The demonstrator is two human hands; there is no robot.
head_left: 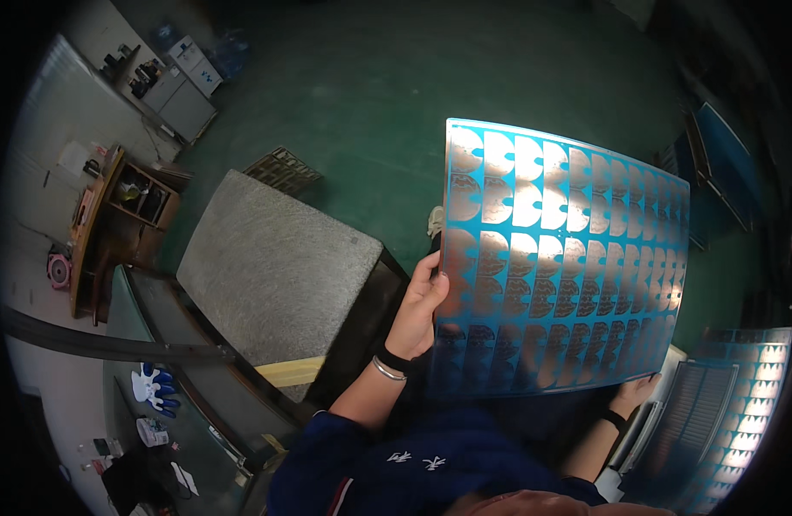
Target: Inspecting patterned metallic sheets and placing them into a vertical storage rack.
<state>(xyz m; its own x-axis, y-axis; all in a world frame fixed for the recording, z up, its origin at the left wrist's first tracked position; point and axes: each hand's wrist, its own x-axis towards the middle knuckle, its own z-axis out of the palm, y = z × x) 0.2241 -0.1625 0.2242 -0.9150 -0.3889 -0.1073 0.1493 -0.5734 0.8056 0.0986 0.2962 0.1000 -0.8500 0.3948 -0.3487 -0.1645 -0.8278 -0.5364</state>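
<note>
A large, thin metal sheet [577,225] hangs in the air before me, slightly bowed. Blue covers its face between rows of shiny, rounded, notched shapes, and light glares off its upper part. My left hand [420,303] grips the sheet's left edge, thumb on the patterned face and other fingers mostly behind. At the lower right corner my right hand [635,394] holds the bottom edge, its fingers partly hidden by the sheet. Another patterned sheet [749,413] of the same look stands or lies at the lower right, beyond my right hand.
Left of me stands a grey-topped table [280,267] with a yellow strip [291,372] at its near edge. A slatted crate [282,168] sits behind it. Blue-and-white gloves [155,389] lie on a glass-topped bench at lower left. Blue panels [724,163] lean at far right above green floor.
</note>
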